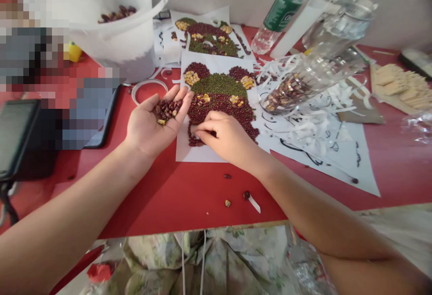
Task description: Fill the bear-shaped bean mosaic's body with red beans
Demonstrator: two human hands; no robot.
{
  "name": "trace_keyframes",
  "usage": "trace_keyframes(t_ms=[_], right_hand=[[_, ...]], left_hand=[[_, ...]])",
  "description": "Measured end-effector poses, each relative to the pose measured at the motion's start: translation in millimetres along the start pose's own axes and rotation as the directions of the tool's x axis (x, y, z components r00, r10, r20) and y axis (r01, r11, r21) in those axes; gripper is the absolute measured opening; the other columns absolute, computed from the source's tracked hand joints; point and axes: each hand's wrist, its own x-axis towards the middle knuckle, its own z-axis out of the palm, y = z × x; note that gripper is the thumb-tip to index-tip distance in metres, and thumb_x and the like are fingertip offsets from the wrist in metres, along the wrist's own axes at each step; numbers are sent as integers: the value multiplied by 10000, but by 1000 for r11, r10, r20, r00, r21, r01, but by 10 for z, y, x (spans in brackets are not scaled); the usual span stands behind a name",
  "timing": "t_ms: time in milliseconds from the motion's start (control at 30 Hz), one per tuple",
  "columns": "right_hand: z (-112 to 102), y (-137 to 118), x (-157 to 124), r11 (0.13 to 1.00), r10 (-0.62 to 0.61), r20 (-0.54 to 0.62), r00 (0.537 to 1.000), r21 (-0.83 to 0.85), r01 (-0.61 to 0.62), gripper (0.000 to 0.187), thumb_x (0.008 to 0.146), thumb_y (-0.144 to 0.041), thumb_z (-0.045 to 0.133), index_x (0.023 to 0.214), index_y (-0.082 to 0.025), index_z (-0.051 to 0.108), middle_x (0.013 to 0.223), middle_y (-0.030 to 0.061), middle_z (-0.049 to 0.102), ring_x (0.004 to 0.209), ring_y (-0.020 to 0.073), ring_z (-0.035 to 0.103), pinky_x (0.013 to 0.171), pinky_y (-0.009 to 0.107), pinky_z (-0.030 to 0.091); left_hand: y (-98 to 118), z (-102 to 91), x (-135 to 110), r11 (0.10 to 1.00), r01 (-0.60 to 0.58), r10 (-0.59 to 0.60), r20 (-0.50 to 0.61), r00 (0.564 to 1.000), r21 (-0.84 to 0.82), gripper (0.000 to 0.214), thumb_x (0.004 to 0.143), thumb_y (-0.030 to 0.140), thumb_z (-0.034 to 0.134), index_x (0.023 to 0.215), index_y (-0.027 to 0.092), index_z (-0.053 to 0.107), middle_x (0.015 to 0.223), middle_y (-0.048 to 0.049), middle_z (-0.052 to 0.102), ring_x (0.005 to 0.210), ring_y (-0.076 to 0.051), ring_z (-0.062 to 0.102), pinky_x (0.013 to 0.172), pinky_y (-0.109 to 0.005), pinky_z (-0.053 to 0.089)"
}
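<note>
My left hand (145, 122) is palm up with its fingers stretched out, cupping a small heap of dark red beans (168, 108) and a yellow corn kernel (161, 122). My right hand (224, 137) is closed in a pinch over the lower part of a bean picture (222, 86) on white paper. What its fingertips hold, if anything, is hidden. The picture is an animal face of red beans, green mung beans and yellow corn kernels. Behind it lies a second bean picture (209, 36) of a similar kind.
A white bucket (118, 47) holding some beans stands at back left, near a tape roll (134, 92) and a phone (97, 110). Right are a plastic bottle with beans (290, 90), paper strips (324, 119), a green-labelled bottle (281, 11) and wooden sticks (401, 83). Loose beans (227, 176) lie in front.
</note>
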Motion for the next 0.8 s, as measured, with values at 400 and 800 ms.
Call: trace_keyframes(t_ms=[400, 800], right_hand=[[-156, -38, -62, 998, -1, 199, 980, -68, 15, 281, 881, -109, 543, 964, -199, 796, 875, 49, 609, 886, 182, 561, 836, 347, 391], [-59, -93, -116, 967, -121, 66, 990, -218, 133, 262, 874, -116, 517, 866, -174, 772, 824, 55, 614, 858, 195, 545, 806, 382, 354]], left_hand=[[-26, -1, 29, 1000, -19, 20, -37, 999, 18, 440, 1009, 217, 288, 1383, 114, 496, 998, -81, 754, 1059, -181, 734, 920, -279, 608], [-53, -23, 21, 999, 30, -30, -26, 999, 19, 458, 1018, 244, 281, 1420, 124, 466, 1037, -84, 751, 1067, -173, 730, 936, -280, 592]])
